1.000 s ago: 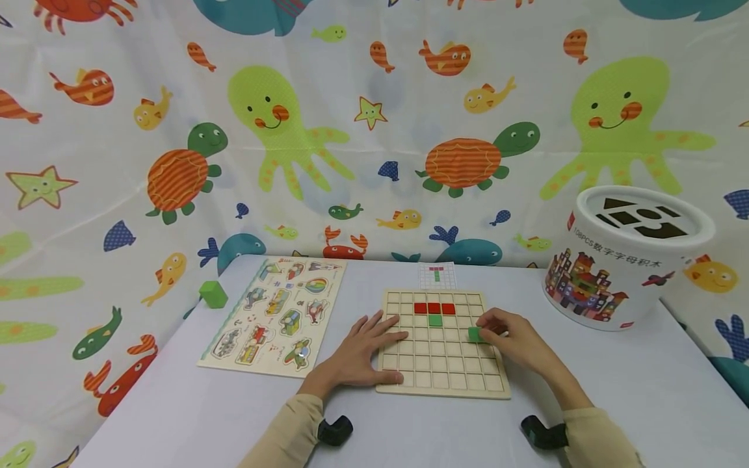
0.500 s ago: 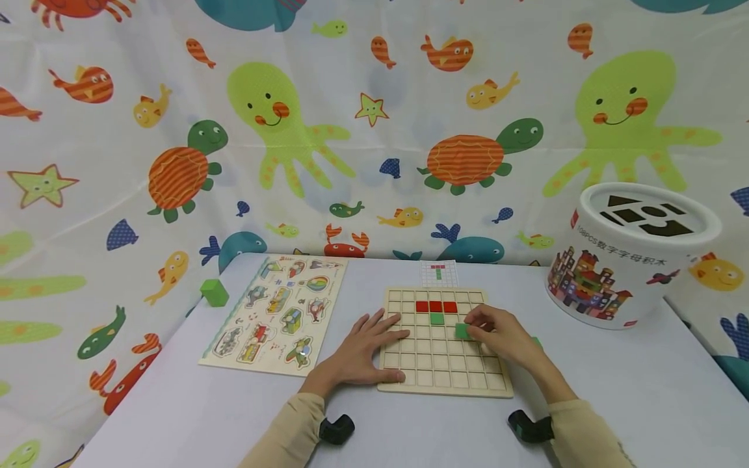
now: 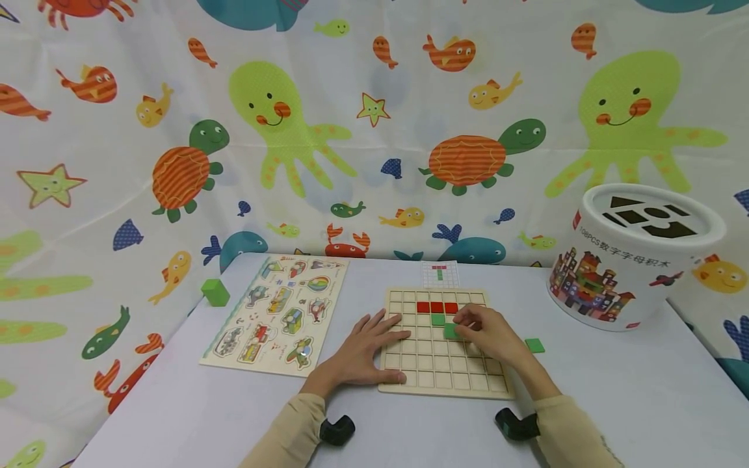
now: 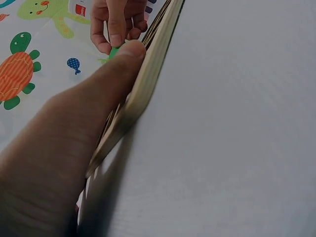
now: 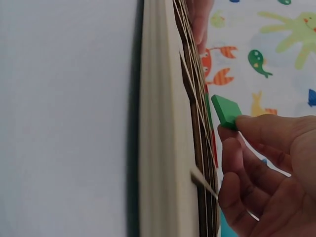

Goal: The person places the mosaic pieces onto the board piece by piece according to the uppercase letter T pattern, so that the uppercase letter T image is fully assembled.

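Observation:
A wooden grid board [image 3: 433, 380] lies on the white table. Three red tiles [image 3: 436, 307] sit side by side in one of its upper rows, with one green tile [image 3: 437, 319] in the cell under the middle one. My right hand [image 3: 488, 333] pinches another green tile [image 5: 226, 111] between thumb and fingertips, just above the board, below and right of the placed green one. With fingers spread, my left hand [image 3: 365, 351] rests on the board's left edge; its thumb [image 4: 131, 52] lies over the near-left corner.
Behind the board lies a printed grid card [image 3: 440, 274]. A picture puzzle board [image 3: 275, 315] is at left, beside a green cube [image 3: 215, 292]. A loose green tile [image 3: 535, 345] lies right of the board. A white block bucket [image 3: 632, 260] stands at back right.
My right hand has moved left across the board with the green tile, toward the placed tiles. The loose green tile at right has come into view from behind it. My left hand stays put.

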`<state>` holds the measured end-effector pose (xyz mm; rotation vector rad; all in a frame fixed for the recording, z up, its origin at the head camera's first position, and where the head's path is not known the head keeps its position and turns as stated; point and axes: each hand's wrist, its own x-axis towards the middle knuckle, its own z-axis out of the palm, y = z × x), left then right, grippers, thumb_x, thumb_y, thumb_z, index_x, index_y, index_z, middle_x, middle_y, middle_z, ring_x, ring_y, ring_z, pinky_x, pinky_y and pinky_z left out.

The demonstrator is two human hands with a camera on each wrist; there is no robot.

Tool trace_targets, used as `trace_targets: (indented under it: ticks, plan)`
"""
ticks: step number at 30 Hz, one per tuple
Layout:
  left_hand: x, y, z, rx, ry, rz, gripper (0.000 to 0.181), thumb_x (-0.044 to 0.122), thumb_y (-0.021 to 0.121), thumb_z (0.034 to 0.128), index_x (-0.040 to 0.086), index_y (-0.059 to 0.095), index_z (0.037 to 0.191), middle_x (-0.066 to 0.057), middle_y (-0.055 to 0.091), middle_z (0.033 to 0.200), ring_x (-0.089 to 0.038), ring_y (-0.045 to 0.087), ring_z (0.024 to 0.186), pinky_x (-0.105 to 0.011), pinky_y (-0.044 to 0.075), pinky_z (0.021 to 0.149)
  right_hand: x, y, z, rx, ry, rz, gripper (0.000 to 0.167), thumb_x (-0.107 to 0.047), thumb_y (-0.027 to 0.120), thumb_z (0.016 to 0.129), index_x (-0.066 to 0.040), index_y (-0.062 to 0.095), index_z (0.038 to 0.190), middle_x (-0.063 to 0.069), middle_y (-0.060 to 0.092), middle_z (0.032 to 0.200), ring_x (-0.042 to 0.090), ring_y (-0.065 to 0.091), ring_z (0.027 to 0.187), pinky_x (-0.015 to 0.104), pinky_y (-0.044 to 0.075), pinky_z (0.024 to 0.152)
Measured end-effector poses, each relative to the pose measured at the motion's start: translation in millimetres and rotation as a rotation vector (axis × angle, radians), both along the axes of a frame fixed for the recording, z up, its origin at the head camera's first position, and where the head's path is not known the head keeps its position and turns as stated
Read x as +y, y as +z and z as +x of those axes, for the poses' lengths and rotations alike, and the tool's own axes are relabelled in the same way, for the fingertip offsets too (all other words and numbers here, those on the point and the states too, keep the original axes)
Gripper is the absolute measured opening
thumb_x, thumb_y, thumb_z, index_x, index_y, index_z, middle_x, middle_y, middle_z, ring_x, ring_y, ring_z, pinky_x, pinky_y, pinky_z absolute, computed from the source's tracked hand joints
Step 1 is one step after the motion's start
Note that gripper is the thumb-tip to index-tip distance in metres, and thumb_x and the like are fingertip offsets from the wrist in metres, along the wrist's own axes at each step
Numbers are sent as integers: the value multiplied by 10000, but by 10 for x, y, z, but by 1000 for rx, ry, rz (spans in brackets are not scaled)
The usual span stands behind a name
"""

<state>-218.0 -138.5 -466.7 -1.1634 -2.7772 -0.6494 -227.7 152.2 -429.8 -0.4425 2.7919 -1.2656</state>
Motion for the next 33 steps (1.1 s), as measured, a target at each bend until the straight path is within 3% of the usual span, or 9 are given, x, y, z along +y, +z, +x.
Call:
trace_targets:
  ticks: [16,24,33]
  plan:
    - [11,-4,0,-20,15,4,758,634,635,767,305,431,1419,-22,284,1559,-342,159,1460,-584,142,1142,-177,-41,-44,-5,-12,-1,121,-145,672,870,-67,654,960,40,655,863,139,569,707,222,503,579]
    - [11,13,14,-5,14,2,761,642,635,765,303,435,1416,-20,285,1558,-347,165,1458,-589,152,1138,-222,-42,-39,16,-23,54,85,-167,676,869,-107,667,929,5,645,836,129,548,739,241,473,651]
    - [11,22,22,-17,14,6,758,645,632,767,303,438,1415,-25,288,1556,-353,164,1458,-594,156,1135,-231,-32,-22,4,-42,77,70,-117,666,856,-79,680,913,3,628,782,125,532,709,234,454,629]
